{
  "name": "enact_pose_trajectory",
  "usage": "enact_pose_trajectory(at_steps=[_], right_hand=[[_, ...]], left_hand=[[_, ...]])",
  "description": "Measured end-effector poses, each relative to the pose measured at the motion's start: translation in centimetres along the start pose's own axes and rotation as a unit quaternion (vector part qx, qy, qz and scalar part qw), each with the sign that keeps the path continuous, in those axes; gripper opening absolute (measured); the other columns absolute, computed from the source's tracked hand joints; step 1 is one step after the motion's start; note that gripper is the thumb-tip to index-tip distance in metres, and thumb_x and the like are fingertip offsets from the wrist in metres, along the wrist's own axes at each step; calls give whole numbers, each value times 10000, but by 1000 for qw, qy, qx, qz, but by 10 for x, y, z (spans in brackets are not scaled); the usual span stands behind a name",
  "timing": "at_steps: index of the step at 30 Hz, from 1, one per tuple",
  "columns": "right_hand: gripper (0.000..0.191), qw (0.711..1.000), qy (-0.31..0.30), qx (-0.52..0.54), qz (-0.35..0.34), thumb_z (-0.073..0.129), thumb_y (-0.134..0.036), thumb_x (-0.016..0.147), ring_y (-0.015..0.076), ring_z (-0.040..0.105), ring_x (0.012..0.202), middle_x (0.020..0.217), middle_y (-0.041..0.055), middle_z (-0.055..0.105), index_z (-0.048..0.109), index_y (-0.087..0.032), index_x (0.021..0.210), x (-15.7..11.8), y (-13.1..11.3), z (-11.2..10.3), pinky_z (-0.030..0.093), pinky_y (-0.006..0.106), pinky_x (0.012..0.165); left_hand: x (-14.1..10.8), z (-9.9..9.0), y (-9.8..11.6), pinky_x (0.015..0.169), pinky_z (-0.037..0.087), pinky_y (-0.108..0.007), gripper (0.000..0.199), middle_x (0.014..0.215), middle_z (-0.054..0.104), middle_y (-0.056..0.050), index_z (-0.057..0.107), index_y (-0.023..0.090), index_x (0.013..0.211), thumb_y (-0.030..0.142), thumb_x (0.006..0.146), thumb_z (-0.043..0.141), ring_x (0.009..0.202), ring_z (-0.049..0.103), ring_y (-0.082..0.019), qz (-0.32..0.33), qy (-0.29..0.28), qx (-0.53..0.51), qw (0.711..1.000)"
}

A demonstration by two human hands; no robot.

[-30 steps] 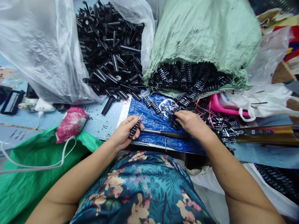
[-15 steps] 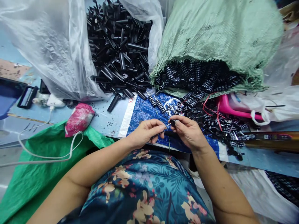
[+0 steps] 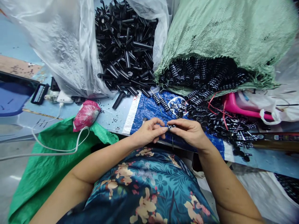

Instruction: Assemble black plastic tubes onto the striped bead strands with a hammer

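In front of my body, a small black roller with white markings [image 3: 171, 126] is pinched between my two hands. My right hand [image 3: 192, 133] grips it with thumb and fingertips from the right. Thumb and forefinger of my left hand [image 3: 150, 132] close on its left end; the remaining fingers are curled, and what lies under them is hidden. A dark rounded end [image 3: 144, 119] shows behind the left hand; I cannot tell whether it is held. Beneath the hands is a blue printed sheet [image 3: 149, 107], with similar marked rollers [image 3: 161, 101] beyond.
Black tubes [image 3: 127, 59] spill from a clear plastic bag [image 3: 81, 62]. A green woven sack [image 3: 224, 34] holds many marked rollers, heaped out to the right beside a pink plastic handle [image 3: 245, 110]. At left lie a pink bundle [image 3: 86, 115], a white cable [image 3: 78, 141] and green sheeting [image 3: 51, 168].
The thin metal rod seen between the hands is no longer visible. The fingertips have come together around the marked roller. The whole view has shifted slightly, with the bench appearing farther right.
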State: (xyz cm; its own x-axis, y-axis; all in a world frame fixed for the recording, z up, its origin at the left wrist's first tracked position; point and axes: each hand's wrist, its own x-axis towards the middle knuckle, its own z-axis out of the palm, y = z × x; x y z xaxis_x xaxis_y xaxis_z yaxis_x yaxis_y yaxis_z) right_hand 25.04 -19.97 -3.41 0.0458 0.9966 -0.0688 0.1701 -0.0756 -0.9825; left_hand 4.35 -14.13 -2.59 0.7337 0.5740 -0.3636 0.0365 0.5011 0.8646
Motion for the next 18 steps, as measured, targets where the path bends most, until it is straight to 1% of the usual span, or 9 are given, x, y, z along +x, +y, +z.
enact_pose_trajectory(at_steps=[1,2,4,6,8,10,11,14,18], right_hand=[[270,1000,7,-1,-2,833,-420,745,192,720,838,966,40,788,809,-283,977,0,0,0,597,343,810],[275,999,27,19,5,829,-433,749,184,720,806,961,38,789,806,-289,982,0,0,2,600,332,767],[294,991,83,99,33,821,-472,752,170,717,765,949,31,789,795,-300,990,0,3,7,588,296,667],[323,975,118,178,60,827,-512,734,177,723,804,940,30,785,785,-302,975,-1,8,16,578,283,639],[360,964,111,227,81,834,-543,712,191,724,860,947,33,781,774,-297,967,-2,13,25,591,307,687],[387,959,89,251,96,829,-565,707,193,721,860,953,34,778,763,-295,976,-3,16,32,599,343,744],[394,958,79,257,99,825,-571,710,191,720,857,956,34,778,758,-295,983,-3,17,35,600,355,768],[394,959,64,258,98,820,-571,720,189,720,866,942,31,778,752,-297,994,-4,18,38,597,363,798],[370,957,55,264,103,840,-543,707,188,717,882,938,24,780,762,-303,978,-6,20,37,593,350,792]], left_hand=[[0,1,0,427,313,-172,456,697,670,34,510,187,1040,516,820,736,412,462,-39,8,7,-9,1000],[-1,1,0,431,323,-175,485,698,672,41,486,200,1090,518,822,735,411,467,-43,19,13,-22,999],[-2,2,0,434,336,-181,528,711,677,43,468,215,1186,521,838,719,413,475,-49,40,21,-45,998],[-3,3,1,431,337,-185,522,711,674,34,517,204,1197,521,836,720,416,478,-47,50,23,-51,997],[-3,4,1,421,327,-185,473,701,666,20,593,174,1101,522,816,739,417,478,-44,43,21,-43,998],[-3,5,1,409,313,-180,439,691,662,10,619,154,992,530,804,746,414,479,-41,29,25,-37,999],[-4,5,0,403,305,-176,433,688,661,8,620,152,968,534,806,742,410,478,-40,23,28,-36,999],[-5,6,-1,399,296,-169,416,685,660,10,624,152,959,526,814,735,405,474,-35,14,34,-34,999],[-6,4,-4,402,313,-173,407,680,652,16,630,149,973,507,814,738,402,477,-35,14,30,-35,999]])
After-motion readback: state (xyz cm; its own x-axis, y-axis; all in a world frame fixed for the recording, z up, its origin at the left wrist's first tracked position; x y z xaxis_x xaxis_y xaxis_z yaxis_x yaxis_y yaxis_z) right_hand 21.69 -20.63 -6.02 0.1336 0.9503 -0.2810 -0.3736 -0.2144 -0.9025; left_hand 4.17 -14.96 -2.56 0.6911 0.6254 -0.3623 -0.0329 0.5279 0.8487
